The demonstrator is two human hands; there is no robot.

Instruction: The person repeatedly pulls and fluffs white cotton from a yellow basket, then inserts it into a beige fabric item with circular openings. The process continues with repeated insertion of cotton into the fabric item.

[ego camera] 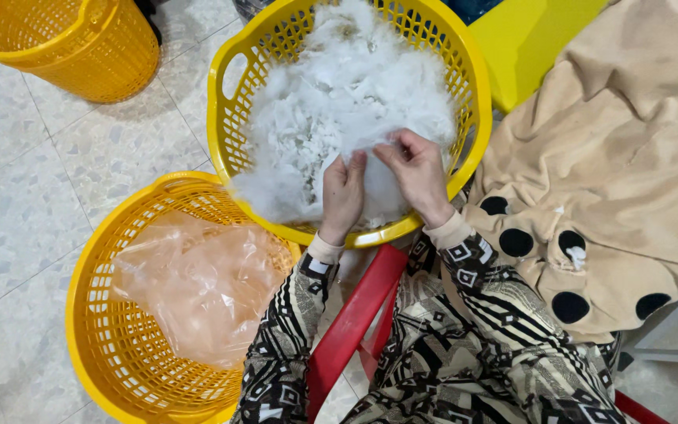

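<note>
A yellow plastic basket (pixel 225 94) in front of me is heaped with white fluffy stuffing (pixel 331 102). My left hand (pixel 342 196) and my right hand (pixel 417 174) are both inside its near rim, fingers pinched on a white piece of the stuffing between them. My sleeves are black and cream patterned. A beige fabric piece with black round spots (pixel 614 180) lies at my right, touching the basket's side.
A second yellow basket (pixel 88 314) at the lower left holds a crumpled clear plastic bag (pixel 198 283). A third yellow basket (pixel 72 47) stands at the top left on the tiled floor. A red stool frame (pixel 355 322) is under me.
</note>
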